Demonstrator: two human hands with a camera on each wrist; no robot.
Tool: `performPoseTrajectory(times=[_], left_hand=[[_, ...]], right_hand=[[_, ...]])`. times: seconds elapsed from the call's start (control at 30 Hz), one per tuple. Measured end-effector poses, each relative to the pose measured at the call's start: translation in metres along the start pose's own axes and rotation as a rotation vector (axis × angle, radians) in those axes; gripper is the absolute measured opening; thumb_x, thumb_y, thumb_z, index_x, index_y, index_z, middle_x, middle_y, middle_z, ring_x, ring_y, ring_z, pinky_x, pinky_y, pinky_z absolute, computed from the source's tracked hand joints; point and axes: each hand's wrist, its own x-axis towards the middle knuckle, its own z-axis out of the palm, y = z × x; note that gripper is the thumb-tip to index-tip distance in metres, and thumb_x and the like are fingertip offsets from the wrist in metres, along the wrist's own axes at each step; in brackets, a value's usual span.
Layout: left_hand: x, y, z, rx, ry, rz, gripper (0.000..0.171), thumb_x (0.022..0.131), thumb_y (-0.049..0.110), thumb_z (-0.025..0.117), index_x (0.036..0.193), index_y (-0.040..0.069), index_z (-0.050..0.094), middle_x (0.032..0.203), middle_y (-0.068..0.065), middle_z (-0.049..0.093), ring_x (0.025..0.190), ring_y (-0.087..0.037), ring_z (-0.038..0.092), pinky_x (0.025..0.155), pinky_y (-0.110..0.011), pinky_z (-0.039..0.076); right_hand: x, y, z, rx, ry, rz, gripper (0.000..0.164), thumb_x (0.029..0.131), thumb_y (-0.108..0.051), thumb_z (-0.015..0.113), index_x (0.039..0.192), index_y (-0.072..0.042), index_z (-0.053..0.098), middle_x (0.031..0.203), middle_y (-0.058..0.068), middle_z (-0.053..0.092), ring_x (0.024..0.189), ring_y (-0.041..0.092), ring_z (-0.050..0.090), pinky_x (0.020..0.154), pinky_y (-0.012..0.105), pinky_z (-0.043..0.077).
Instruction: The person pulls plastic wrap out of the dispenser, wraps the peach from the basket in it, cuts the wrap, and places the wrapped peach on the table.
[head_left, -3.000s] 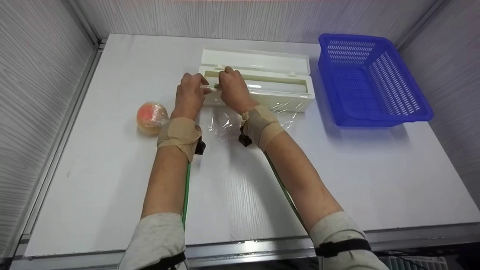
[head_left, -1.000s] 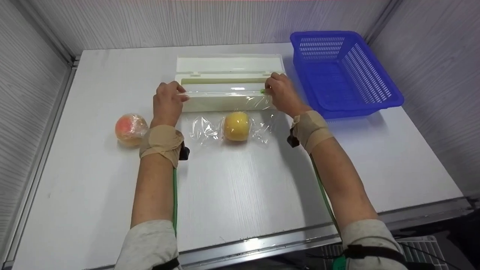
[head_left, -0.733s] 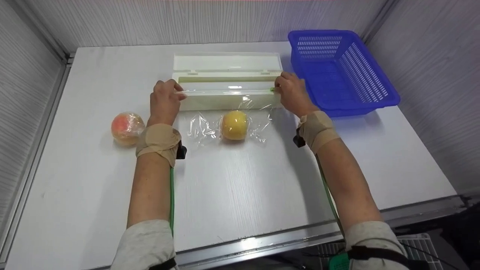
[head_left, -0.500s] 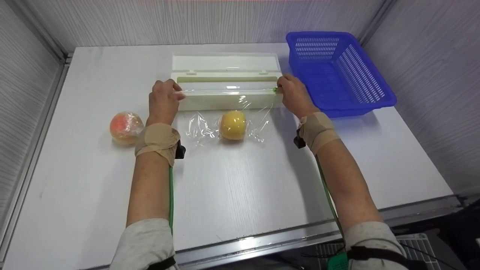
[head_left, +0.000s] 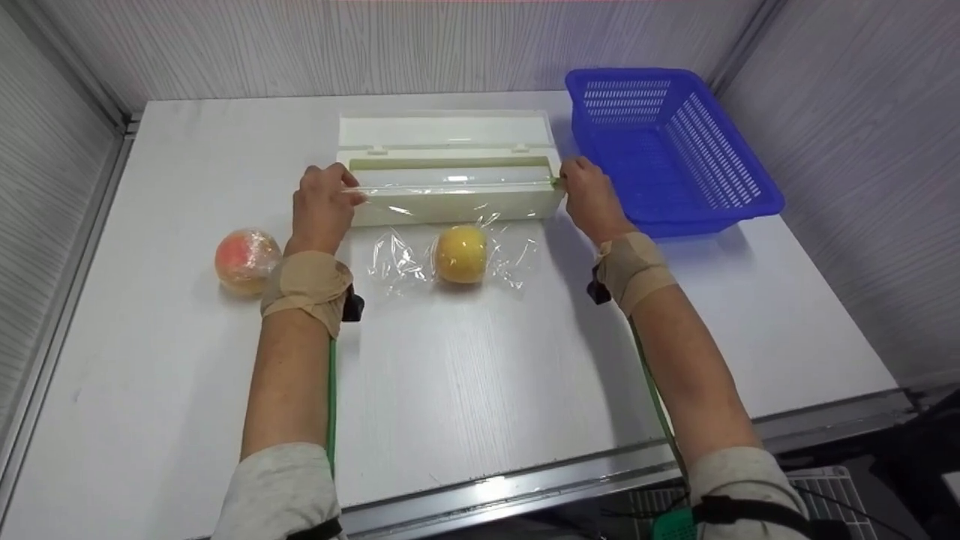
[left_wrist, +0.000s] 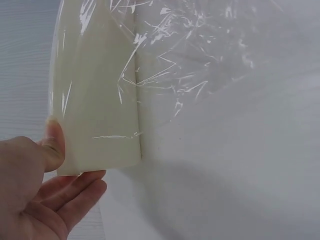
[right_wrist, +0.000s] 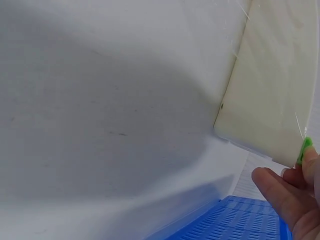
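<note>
A long white cling film box (head_left: pixel 450 208) stands with its lid (head_left: pixel 446 131) folded back and a roll (head_left: pixel 427 176) inside. At its left end my left hand (head_left: pixel 322 206) grips the corner, thumb (left_wrist: pixel 55 142) on the front edge and fingers (left_wrist: pixel 82 200) at the end face. My right hand (head_left: pixel 592 201) pinches a small green slider (right_wrist: pixel 306 149) at the right end of the clear rail (head_left: pixel 450 187). Clear cling film (head_left: pixel 397 259) hangs from the box front onto the table, about a yellow apple-like fruit (head_left: pixel 460 256). How far it covers the fruit is unclear.
A red and yellow fruit in cling film (head_left: pixel 247 260) sits left of my left wrist. A blue plastic basket (head_left: pixel 675 165) stands to the right of the box, close to my right hand. Panel walls (head_left: pixel 360 49) enclose the back and sides; a metal edge (head_left: pixel 495 491) runs along the front.
Three seconds ago my right hand was beside the left one; it has slid the green slider along the rail to the right end. My left hand stays at the left end.
</note>
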Motion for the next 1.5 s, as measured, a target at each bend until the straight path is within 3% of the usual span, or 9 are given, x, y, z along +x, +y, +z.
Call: performPoseTrajectory(times=[0.43,0.53,0.63,0.73,0.83,0.97,1.1,1.3,1.5], left_hand=[[0.01,-0.004,-0.024,-0.339,-0.26,-0.224,0.07,0.097,0.029,0.062,0.154,0.015,0.023,0.155,-0.022,0.03,0.14,-0.033,0.036,0.111,-0.043,0.038],[0.01,-0.007,-0.028,-0.424,-0.254,-0.285,0.073,0.096,0.033,0.063,0.155,0.017,0.023,0.156,-0.019,0.029,0.139,-0.029,0.037,0.111,-0.038,0.038],[0.007,-0.007,-0.029,-0.424,-0.147,-0.288,0.067,0.096,0.034,0.063,0.151,0.015,0.031,0.153,-0.018,0.033,0.135,-0.027,0.039,0.108,-0.035,0.04],[0.002,-0.001,-0.024,-0.336,0.028,-0.177,0.051,0.097,0.027,0.062,0.142,0.01,0.043,0.143,-0.018,0.041,0.13,-0.027,0.042,0.106,-0.035,0.04],[-0.009,0.013,-0.012,-0.18,0.148,0.043,0.033,0.097,0.017,0.061,0.127,0.006,0.055,0.132,-0.018,0.048,0.125,-0.029,0.044,0.105,-0.038,0.04],[-0.035,0.038,0.009,0.004,0.046,0.369,0.027,0.096,0.019,0.064,0.118,0.005,0.06,0.125,-0.015,0.053,0.122,-0.03,0.049,0.106,-0.04,0.044],[-0.057,0.054,0.037,0.185,-0.135,0.59,0.057,0.086,0.038,0.076,0.125,0.002,0.056,0.128,-0.016,0.054,0.121,-0.032,0.051,0.105,-0.042,0.046],[-0.069,0.05,0.073,0.413,-0.137,0.639,0.091,0.066,0.042,0.089,0.134,-0.002,0.049,0.127,-0.021,0.054,0.117,-0.037,0.054,0.1,-0.046,0.049],[-0.073,0.05,0.085,0.514,-0.008,0.688,0.076,0.073,0.031,0.088,0.13,-0.002,0.05,0.121,-0.018,0.057,0.112,-0.034,0.057,0.096,-0.045,0.05]], right_hand=[[-0.007,-0.008,0.003,-0.054,-0.05,0.091,0.017,0.103,-0.009,0.043,0.108,0.005,0.049,0.103,0.029,0.062,0.093,0.049,0.065,0.076,0.059,0.053],[-0.009,-0.011,0.002,-0.054,-0.046,0.097,0.017,0.101,-0.008,0.044,0.108,0.006,0.051,0.102,0.029,0.062,0.092,0.05,0.065,0.077,0.061,0.053],[-0.012,-0.019,0.003,-0.08,-0.019,0.1,0.019,0.096,-0.005,0.048,0.111,0.007,0.049,0.104,0.029,0.059,0.092,0.049,0.063,0.076,0.06,0.053],[-0.017,-0.03,0.003,-0.107,0.044,0.059,0.032,0.089,0.0,0.05,0.121,0.005,0.046,0.108,0.026,0.054,0.096,0.045,0.059,0.078,0.057,0.052],[-0.025,-0.047,0.004,-0.062,0.102,-0.079,0.043,0.087,0.002,0.051,0.129,0.002,0.045,0.115,0.023,0.05,0.103,0.041,0.054,0.084,0.052,0.049],[-0.045,-0.072,0.011,0.061,0.032,-0.318,0.046,0.094,-0.011,0.056,0.137,0.001,0.045,0.13,0.021,0.049,0.119,0.036,0.051,0.102,0.047,0.044],[-0.061,-0.086,0.026,0.124,-0.086,-0.434,0.062,0.094,-0.027,0.065,0.142,0.003,0.042,0.143,0.02,0.045,0.133,0.033,0.045,0.115,0.045,0.036],[-0.068,-0.093,0.041,0.145,-0.141,-0.466,0.074,0.088,-0.03,0.075,0.144,0.003,0.04,0.143,0.02,0.046,0.133,0.033,0.048,0.113,0.044,0.04],[-0.068,-0.094,0.042,0.146,-0.118,-0.464,0.077,0.083,-0.026,0.081,0.142,0.004,0.042,0.14,0.021,0.049,0.13,0.034,0.051,0.112,0.043,0.041]])
